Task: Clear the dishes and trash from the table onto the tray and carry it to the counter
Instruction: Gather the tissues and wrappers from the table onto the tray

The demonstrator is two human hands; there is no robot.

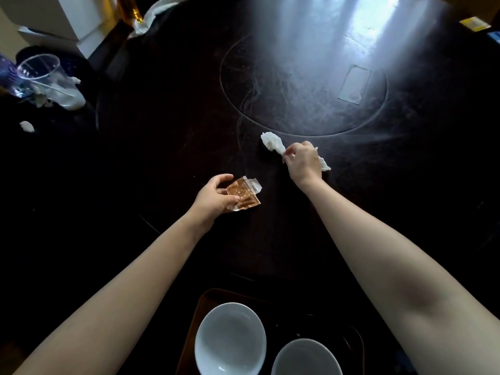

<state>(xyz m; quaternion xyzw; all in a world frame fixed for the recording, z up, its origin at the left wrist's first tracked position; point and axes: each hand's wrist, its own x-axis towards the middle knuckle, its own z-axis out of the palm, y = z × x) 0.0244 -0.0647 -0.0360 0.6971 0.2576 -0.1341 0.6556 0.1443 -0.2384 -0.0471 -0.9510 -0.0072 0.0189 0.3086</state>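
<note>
**Both hands full of litter as table clearing moves to the trash**

A person's left hand (pixel 216 196) pinches a torn brown wrapper (pixel 244 195), thumb above and fingers curled beneath, the foil jutting out past the fingertips toward the other hand. The right hand (pixel 303 158) is closed on a crumpled white napkin (pixel 270 143), whose twisted ends spill out on both sides of the knuckles; the far end appears to rest on or just above the table (pixel 162 131). Each grip looks like a quick pick-up hold, likely so both scraps can be dropped together onto the tray (pixel 201 301), which lies back near the person's body, well behind both wrists. Two white bowls (pixel 230 339) already sit on it side by side, leaving bare tray around them for the litter.

More remains to be cleared: far out past the left hand's knuckles, a clear plastic cup (pixel 38 71) stands among crumpled white paper (pixel 67 96), and a small wad of tissue (pixel 27 126) lies apart on the dark surface. Beyond the right hand's fingertips, a round inset ring (pixel 303 85) marks the tabletop, streaked with wipe smears and catching strong window glare. The room is dim; a white cloth (pixel 151 14) lies at the far edge, and the counter is not in view
</note>
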